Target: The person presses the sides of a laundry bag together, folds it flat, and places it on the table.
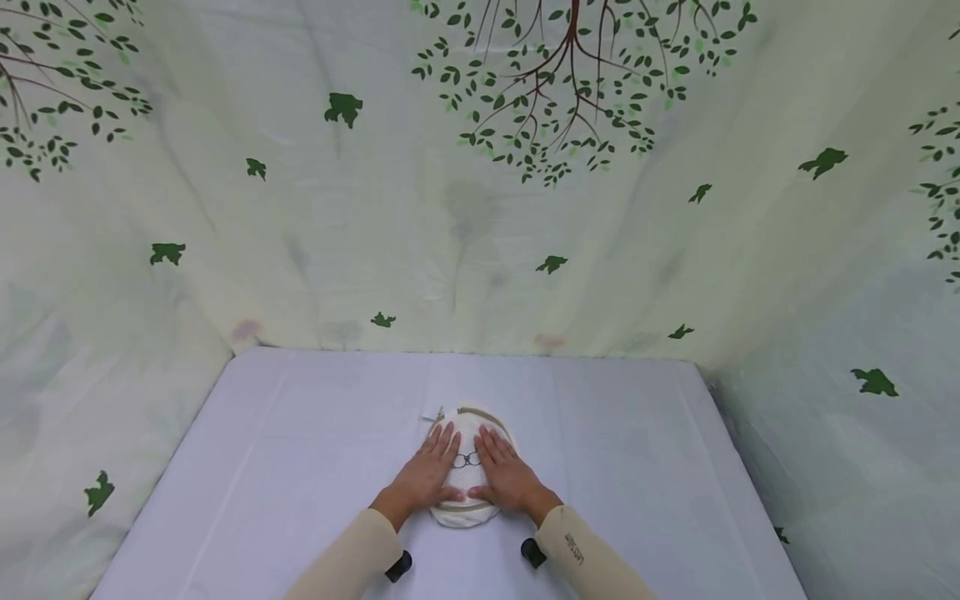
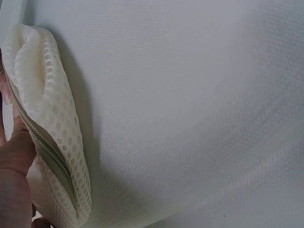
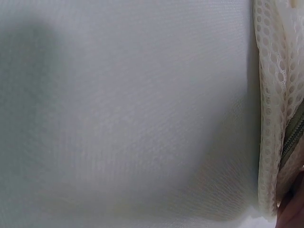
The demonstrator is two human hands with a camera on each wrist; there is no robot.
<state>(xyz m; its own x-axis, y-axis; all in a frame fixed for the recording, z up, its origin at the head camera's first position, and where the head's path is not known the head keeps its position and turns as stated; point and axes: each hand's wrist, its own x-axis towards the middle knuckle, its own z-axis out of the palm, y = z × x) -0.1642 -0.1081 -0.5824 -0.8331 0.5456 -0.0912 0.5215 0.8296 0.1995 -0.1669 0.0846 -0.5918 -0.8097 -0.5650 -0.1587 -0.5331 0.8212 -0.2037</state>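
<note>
A round white mesh laundry bag (image 1: 467,478) lies on the table in the head view, with a dark outline like a pair of glasses on top. My left hand (image 1: 425,477) rests on its left half and my right hand (image 1: 510,478) on its right half, fingers straight and pointing away, thumbs near the front edge. In the left wrist view the beige zipper (image 2: 45,145) curves along the bag's side, close to the left thumb (image 2: 21,147). Folded mesh (image 3: 270,109) shows at the right edge of the right wrist view; most of that hand is outside it.
The bag sits on a table (image 1: 330,433) under a pale cloth. Behind and on both sides hang pale curtains (image 1: 420,250) printed with branches and green leaves. Dark wrist devices (image 1: 533,552) show by both sleeves.
</note>
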